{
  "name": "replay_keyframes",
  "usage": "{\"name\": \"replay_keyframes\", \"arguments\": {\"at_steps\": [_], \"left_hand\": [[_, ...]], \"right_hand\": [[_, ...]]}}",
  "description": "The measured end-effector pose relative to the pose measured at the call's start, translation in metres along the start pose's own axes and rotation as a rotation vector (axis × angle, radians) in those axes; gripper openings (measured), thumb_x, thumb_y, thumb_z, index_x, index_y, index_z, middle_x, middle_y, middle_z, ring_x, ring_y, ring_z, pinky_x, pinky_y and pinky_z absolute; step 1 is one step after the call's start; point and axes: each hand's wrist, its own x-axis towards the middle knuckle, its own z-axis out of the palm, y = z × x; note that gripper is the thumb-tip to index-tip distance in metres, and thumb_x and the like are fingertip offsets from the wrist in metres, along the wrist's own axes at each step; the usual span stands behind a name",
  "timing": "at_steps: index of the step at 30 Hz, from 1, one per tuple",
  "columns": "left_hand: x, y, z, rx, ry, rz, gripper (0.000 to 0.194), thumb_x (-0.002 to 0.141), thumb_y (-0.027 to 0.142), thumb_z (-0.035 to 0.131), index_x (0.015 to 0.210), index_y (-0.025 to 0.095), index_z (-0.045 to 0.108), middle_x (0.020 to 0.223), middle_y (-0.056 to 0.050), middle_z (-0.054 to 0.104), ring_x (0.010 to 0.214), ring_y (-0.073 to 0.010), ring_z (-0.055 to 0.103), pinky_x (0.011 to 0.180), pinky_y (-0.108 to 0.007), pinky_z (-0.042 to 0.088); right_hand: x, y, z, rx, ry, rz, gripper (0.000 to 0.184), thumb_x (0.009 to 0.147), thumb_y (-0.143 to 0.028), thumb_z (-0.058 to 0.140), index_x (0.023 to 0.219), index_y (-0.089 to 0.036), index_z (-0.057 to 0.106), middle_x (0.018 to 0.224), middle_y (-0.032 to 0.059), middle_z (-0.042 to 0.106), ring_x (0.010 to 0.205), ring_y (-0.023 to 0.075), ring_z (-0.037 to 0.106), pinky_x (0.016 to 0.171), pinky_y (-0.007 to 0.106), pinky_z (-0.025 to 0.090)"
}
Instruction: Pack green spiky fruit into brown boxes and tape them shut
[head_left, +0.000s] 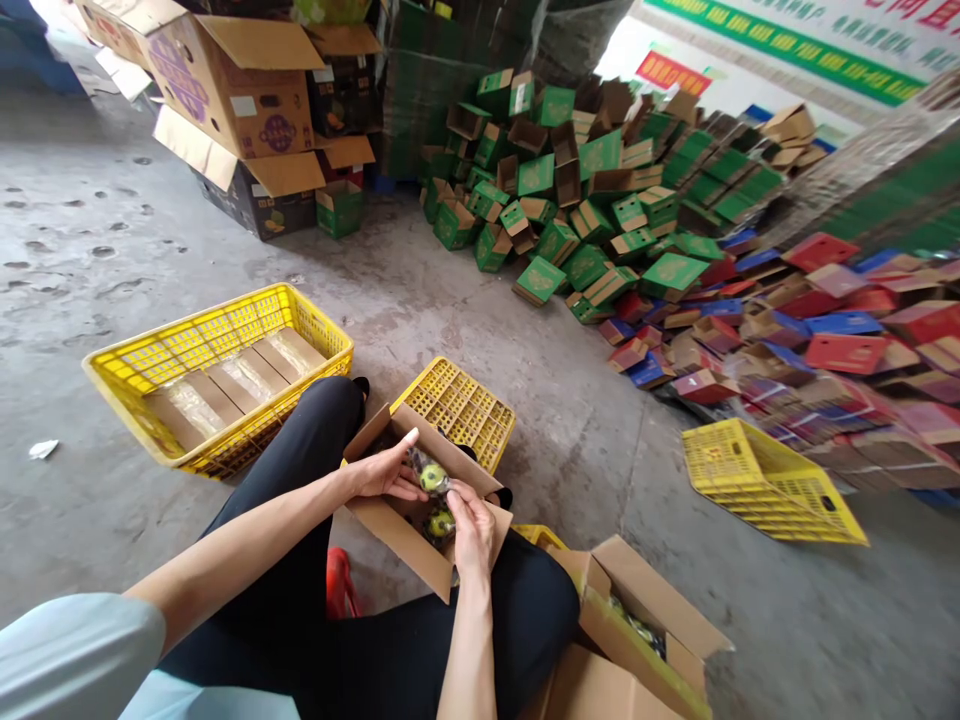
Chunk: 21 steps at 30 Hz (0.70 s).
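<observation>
A round green fruit in clear plastic wrap (433, 478) is between my two hands, above an open cardboard box (401, 540) resting at my legs. My left hand (386, 474) cups the wrapped fruit from the left, its thumb up and its fingers bent below. From the right, my right hand (472, 520) pinches the wrap with thumb and fingers. Another wrapped green fruit (439, 522) lies in the box just below. The rest of the box's inside is partly hidden by my hands.
A yellow crate (217, 325) with several closed cartons stands left. An upturned yellow crate (457, 400) is just beyond the box. At lower right is an open carton (652, 600) of wrapped items. Another yellow crate (772, 485) lies right, before piled green boxes (536, 175) and red boxes (847, 350).
</observation>
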Motion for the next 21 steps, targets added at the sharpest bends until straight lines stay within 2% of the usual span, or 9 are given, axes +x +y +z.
{"name": "replay_keyframes", "arguments": {"at_steps": [2, 4, 7, 11, 14, 18, 21], "left_hand": [[0.0, 0.0, 0.0, -0.023, -0.013, 0.053, 0.081, 0.078, 0.085, 0.069, 0.116, 0.014, 0.067, 0.102, -0.017, 0.079, 0.091, -0.0285, 0.079, 0.081, -0.033, 0.063], [0.0, -0.001, 0.0, -0.05, -0.009, 0.128, 0.067, 0.075, 0.068, 0.085, 0.113, 0.015, 0.068, 0.104, -0.014, 0.078, 0.09, -0.0255, 0.078, 0.086, -0.035, 0.061], [0.0, -0.002, 0.001, -0.08, 0.004, 0.223, 0.06, 0.068, 0.039, 0.098, 0.116, 0.017, 0.07, 0.108, -0.01, 0.077, 0.093, -0.0234, 0.076, 0.089, -0.035, 0.06], [-0.001, -0.002, 0.003, -0.078, -0.041, 0.312, 0.064, 0.067, 0.024, 0.098, 0.125, 0.018, 0.072, 0.113, -0.011, 0.075, 0.096, -0.0226, 0.075, 0.089, -0.035, 0.058], [-0.004, -0.002, 0.006, -0.048, -0.125, 0.329, 0.065, 0.069, 0.018, 0.096, 0.129, 0.018, 0.072, 0.113, -0.011, 0.075, 0.098, -0.0227, 0.074, 0.091, -0.035, 0.056], [-0.007, -0.002, 0.008, -0.039, -0.153, 0.325, 0.071, 0.066, 0.014, 0.097, 0.132, 0.018, 0.072, 0.112, -0.01, 0.074, 0.099, -0.0214, 0.073, 0.093, -0.034, 0.055], [-0.007, -0.002, 0.009, -0.04, -0.126, 0.335, 0.076, 0.065, 0.015, 0.098, 0.134, 0.02, 0.069, 0.117, -0.01, 0.073, 0.102, -0.0222, 0.073, 0.092, -0.034, 0.056]], "right_hand": [[-0.001, -0.005, 0.002, 0.017, -0.104, -0.008, 0.019, 0.085, -0.041, 0.079, 0.096, -0.026, 0.086, 0.122, 0.0072, 0.079, 0.127, 0.0306, 0.067, 0.111, 0.044, 0.052], [-0.002, -0.009, 0.003, 0.046, -0.16, -0.007, 0.017, 0.086, -0.04, 0.078, 0.094, -0.027, 0.086, 0.13, 0.0065, 0.076, 0.139, 0.0308, 0.059, 0.118, 0.044, 0.047], [-0.001, -0.013, 0.006, 0.153, -0.125, 0.06, 0.026, 0.085, -0.043, 0.077, 0.105, -0.028, 0.085, 0.14, 0.0068, 0.071, 0.142, 0.0308, 0.056, 0.117, 0.044, 0.048], [0.001, -0.015, 0.01, 0.244, 0.046, 0.193, 0.048, 0.08, -0.05, 0.08, 0.123, -0.028, 0.078, 0.143, 0.0085, 0.07, 0.135, 0.0306, 0.062, 0.103, 0.042, 0.058], [0.0, -0.016, 0.013, 0.244, 0.088, 0.267, 0.056, 0.078, -0.053, 0.083, 0.126, -0.027, 0.075, 0.139, 0.0102, 0.071, 0.124, 0.0299, 0.069, 0.089, 0.037, 0.063], [-0.001, -0.016, 0.014, 0.229, 0.02, 0.285, 0.047, 0.074, -0.053, 0.086, 0.109, -0.023, 0.076, 0.112, 0.0085, 0.08, 0.095, 0.0261, 0.076, 0.075, 0.033, 0.063], [-0.001, -0.016, 0.013, 0.216, 0.037, 0.253, 0.041, 0.073, -0.05, 0.088, 0.101, -0.022, 0.075, 0.098, 0.0049, 0.08, 0.085, 0.0233, 0.075, 0.073, 0.032, 0.062]]}}
